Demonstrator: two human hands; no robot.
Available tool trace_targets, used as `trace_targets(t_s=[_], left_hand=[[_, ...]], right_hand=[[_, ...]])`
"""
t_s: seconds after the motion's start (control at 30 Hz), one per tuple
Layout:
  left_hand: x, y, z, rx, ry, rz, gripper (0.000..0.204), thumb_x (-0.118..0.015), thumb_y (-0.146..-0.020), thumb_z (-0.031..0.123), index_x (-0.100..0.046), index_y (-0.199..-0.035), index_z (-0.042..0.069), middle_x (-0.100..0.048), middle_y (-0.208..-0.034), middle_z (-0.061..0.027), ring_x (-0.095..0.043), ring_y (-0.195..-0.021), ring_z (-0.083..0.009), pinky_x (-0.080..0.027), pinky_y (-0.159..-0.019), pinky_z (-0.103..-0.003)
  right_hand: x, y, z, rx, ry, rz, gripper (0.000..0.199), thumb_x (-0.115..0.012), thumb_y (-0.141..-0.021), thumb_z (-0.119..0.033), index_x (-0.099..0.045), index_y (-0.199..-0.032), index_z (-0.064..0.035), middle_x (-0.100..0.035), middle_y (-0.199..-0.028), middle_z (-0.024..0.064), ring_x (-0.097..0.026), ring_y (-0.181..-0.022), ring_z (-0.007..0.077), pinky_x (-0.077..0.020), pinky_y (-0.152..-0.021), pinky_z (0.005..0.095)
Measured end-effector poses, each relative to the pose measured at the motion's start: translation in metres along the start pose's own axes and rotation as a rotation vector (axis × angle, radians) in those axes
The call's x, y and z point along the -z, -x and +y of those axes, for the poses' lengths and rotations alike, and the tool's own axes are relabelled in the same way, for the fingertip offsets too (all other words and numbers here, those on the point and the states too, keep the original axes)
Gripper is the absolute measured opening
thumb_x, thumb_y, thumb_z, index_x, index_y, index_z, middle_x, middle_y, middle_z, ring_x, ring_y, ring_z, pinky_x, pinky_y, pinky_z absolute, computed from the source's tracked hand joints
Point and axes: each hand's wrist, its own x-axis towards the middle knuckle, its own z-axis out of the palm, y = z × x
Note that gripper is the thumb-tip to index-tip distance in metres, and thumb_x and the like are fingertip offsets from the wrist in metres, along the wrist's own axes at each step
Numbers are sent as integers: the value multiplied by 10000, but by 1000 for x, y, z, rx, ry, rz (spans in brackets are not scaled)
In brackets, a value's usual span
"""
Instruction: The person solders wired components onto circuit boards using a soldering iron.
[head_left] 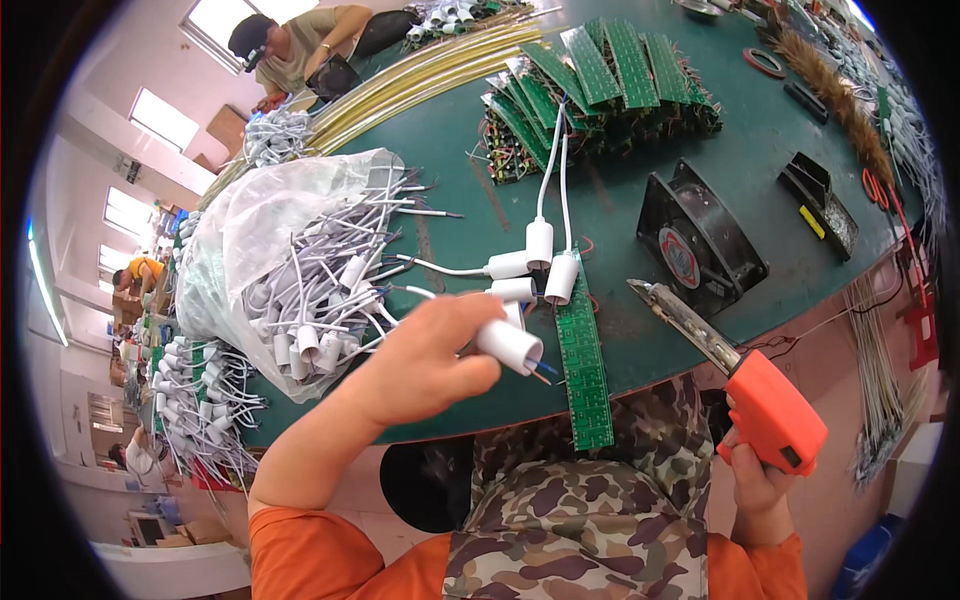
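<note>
Translucent plastic bag [215, 260] on the green desk [470, 390], open around white cylindrical cabled sockets [308, 340]. Left hand [430, 350] grips a white tubular socket [510, 345]; right hand [750, 475], an orange-bodied soldering gun [775, 410].

Watching remotely, I log the left hand [425, 355] as bare. Well back from its fingers, past the bare forearm, a plain bright-orange cloth sleeve [318, 560]. Right hand [757, 480] bare too; behind its fingers I note a matching orange cloth sleeve [775, 568]. Between, set back from both hands' fingers: creased camouflage cloth garment [585, 525], blotched brown, olive, cream, dark.
</note>
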Motion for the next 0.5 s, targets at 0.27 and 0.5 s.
trace_targets(t_s=[0.27, 0.5], left_hand=[[-31, 12, -38, -450, -306, 93, 484, -860, -693, 137, -627, -1108, 48, -610, -1294, -210, -622, -1177, -408, -507, -991, -486], [-35, 7, -40, -702, -510, 131, 450, -840, -716, 100, -639, -1119, 93, -640, -1172, -137, -656, -1054, -319, -540, -906, -432]], right_hand=[[-10, -5, -13, -15, -11, 22, 311, -664, -986, -205, -631, -1157, 52, -695, -1159, 202, -639, -809, 172, -527, -722, 329], [-10, -9, -10, 101, 94, -29, 258, -645, -981, -173, -648, -1103, 54, -696, -1150, 211, -646, -812, 180, -532, -726, 334]])
